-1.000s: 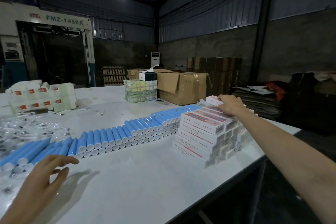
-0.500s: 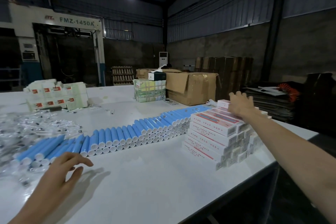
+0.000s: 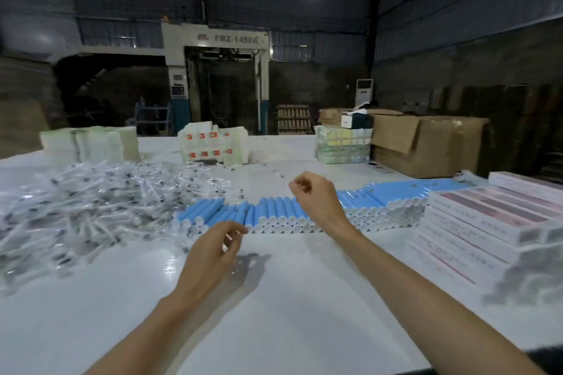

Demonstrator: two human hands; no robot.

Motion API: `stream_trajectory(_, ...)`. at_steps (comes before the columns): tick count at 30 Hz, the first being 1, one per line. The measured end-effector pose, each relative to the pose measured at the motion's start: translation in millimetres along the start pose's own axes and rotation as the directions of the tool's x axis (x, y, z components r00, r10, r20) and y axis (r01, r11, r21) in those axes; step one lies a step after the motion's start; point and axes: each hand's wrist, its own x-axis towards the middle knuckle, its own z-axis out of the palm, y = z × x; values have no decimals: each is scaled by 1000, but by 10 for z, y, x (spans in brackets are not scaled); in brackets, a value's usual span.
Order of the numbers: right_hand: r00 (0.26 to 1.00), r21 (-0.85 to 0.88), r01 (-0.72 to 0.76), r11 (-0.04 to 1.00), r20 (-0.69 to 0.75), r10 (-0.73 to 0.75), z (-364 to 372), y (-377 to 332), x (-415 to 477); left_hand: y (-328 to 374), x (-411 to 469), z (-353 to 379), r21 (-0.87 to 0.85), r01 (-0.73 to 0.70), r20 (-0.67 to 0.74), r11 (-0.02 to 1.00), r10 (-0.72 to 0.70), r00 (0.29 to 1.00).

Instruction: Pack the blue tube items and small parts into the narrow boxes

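Head view has swung left, so the stack of narrow boxes [image 3: 487, 218] now sits at the right edge of the worktop [image 3: 274, 313]. The right grip [image 3: 316, 201] has left the top of that stack, where it rested a second ago. It now hangs over the middle of the row of blue tubes [image 3: 274, 210], fingers curled, thumb near forefinger. The left grip [image 3: 213, 250] has drawn back from the row's left end and hovers over bare worktop just in front of the tubes, fingers likewise curled. Motion blur leaves me unable to tell whether either grip pinches a small part or nothing; only a faint glint shows by the left fingertips. The heap of clear-wrapped small parts [image 3: 91, 207] lies left of the tubes, reaching their end. No tube or box is lifted, so I judge this round of packing is at the gathering step, with a tube the likely next pick.
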Motion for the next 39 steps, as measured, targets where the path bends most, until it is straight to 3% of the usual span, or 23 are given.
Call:
stream_trajectory(5,979,320,-191,928,126,158,1156,-27,-508,10,-22,-107,67,180,-71,981,-175,982)
stream_trajectory(13,949,360,-208,910,301,98,1404,135,-598,-349,68,-903,436,142,-46,889,-135,990)
stream_trajectory(15,947,401,-214,891,310,88,1426,139,-599,-548,79,-1382,623,150,-74,767,-133,988)
stream_trajectory(18,944,433,-217,875,320,76,1462,126,-593,-861,3,-2185,862,231,-169,451,-175,970)
stream_trajectory(21,938,441,-219,871,341,63,1488,107,-600,-1126,-179,-2880,929,325,-285,176,-217,934)
stream_trajectory(24,934,438,-223,871,352,62,1489,88,-591,-1376,-449,-3260,939,335,-300,77,-293,908)
stream_trajectory(30,927,429,-220,876,373,51,1433,61,-607,-1595,-597,-3311,979,191,-202,-68,-308,930)
stream_trajectory(33,926,432,-226,873,373,55,1413,47,-626,-1528,-506,-3264,983,182,-184,-33,-278,943)
stream_trajectory(35,925,434,-232,871,374,60,1415,45,-631,-1437,-403,-3175,970,228,-200,84,-257,946)
stream_trajectory(37,923,426,-233,874,380,61,1422,36,-621,-1233,-270,-2991,889,324,-263,323,-219,940)
stream_trajectory(39,920,415,-232,880,388,59,1427,32,-616,-985,-110,-2695,693,393,-313,605,-239,919)
